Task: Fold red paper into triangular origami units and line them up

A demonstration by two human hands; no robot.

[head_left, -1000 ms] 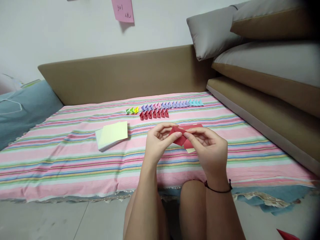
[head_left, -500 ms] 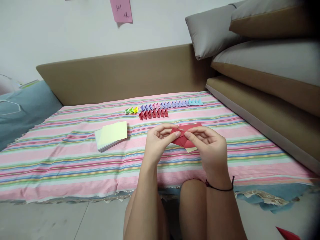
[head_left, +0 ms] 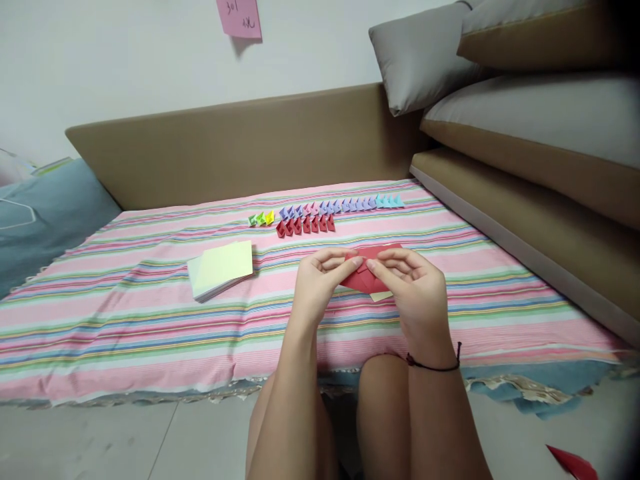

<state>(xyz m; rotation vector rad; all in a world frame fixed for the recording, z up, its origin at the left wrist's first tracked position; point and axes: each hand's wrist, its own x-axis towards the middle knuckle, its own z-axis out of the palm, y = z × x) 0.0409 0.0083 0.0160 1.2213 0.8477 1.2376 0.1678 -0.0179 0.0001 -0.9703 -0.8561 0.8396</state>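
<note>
Between both hands is a piece of red folded paper (head_left: 367,283), held over the striped cloth. My left hand (head_left: 323,277) pinches its left part, thumb on top and fingers curled behind. My right hand (head_left: 417,283) grips the right part the same way, its thumb tip close to the left thumb. Creases show on the paper's near face; part of it is hidden by the fingers. Below it, a pale yellow sheet (head_left: 381,296) peeks out beside red paper at the back; whether these touch the held piece I cannot tell.
A stack of pale paper (head_left: 223,269) lies to the left. Further back stand rows of small folded paper pieces, red (head_left: 306,225), purple (head_left: 345,206), light blue (head_left: 390,201) and green-yellow (head_left: 261,219). Cushions (head_left: 535,127) are piled at right. A red pointed piece (head_left: 573,461) is on the floor.
My thumbs have come closer together on the red paper, and the right hand has shifted slightly left. The whole view has moved a little.
</note>
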